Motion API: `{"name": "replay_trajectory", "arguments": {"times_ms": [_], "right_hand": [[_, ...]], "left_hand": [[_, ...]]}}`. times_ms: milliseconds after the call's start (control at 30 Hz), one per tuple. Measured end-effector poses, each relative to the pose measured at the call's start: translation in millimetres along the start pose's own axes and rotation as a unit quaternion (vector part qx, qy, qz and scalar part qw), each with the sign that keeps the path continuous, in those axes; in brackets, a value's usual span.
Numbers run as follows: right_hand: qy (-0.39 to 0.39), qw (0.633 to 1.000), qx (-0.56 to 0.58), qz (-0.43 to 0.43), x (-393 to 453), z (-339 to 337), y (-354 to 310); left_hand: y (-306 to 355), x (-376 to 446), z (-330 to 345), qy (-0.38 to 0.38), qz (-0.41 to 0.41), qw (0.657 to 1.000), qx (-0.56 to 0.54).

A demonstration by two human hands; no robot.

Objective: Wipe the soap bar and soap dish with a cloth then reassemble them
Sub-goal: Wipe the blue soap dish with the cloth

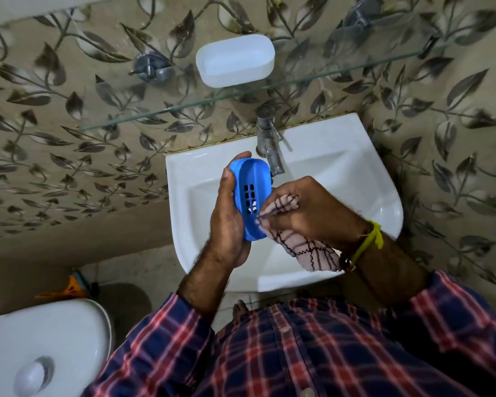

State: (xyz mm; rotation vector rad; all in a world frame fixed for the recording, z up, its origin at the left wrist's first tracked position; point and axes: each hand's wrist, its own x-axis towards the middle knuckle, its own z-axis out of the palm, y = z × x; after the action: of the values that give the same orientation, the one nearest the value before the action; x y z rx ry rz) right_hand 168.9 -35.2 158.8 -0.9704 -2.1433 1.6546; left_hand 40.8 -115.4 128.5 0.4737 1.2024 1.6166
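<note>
Dish-wiping step in hand. Blue drainer tray point(251, 196) clasped by left hand point(226, 222); checked cloth point(292, 224) pinched in right hand point(315, 213), pressed at slots. Next: refit into white base point(235, 61) on glass shelf point(355, 73); soap bar unseen.

A home bathroom was indicated: a wall-mounted washbasin point(312, 156) with tap point(269, 144), a glass shelf point(155, 113), a toilet cistern point(40, 345), leaf-patterned wall tiles point(55, 144).

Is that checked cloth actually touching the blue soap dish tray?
Touching. The head view shows the right hand pressing the checked cloth against the rim of the blue slotted tray, with no gap visible where they meet.
</note>
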Motion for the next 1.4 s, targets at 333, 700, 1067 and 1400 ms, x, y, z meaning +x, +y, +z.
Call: {"name": "replay_trajectory", "arguments": {"times_ms": [333,700,1067,1400], "right_hand": [[0.113,0.884,0.435,0.128,6,16,-24],[0.017,0.889,0.441,0.121,1,3,-18],[-0.008,0.938,0.338,0.077,2,2,-10],[-0.038,0.958,0.282,0.042,-1,0,0]], "left_hand": [[-6,-10,11,-0.014,0.005,0.999,0.034],[4,-10,12,-0.048,0.064,0.991,0.106],[8,-11,16,-0.039,0.040,0.996,0.072],[8,-9,18,-0.035,0.026,0.997,0.056]]}}
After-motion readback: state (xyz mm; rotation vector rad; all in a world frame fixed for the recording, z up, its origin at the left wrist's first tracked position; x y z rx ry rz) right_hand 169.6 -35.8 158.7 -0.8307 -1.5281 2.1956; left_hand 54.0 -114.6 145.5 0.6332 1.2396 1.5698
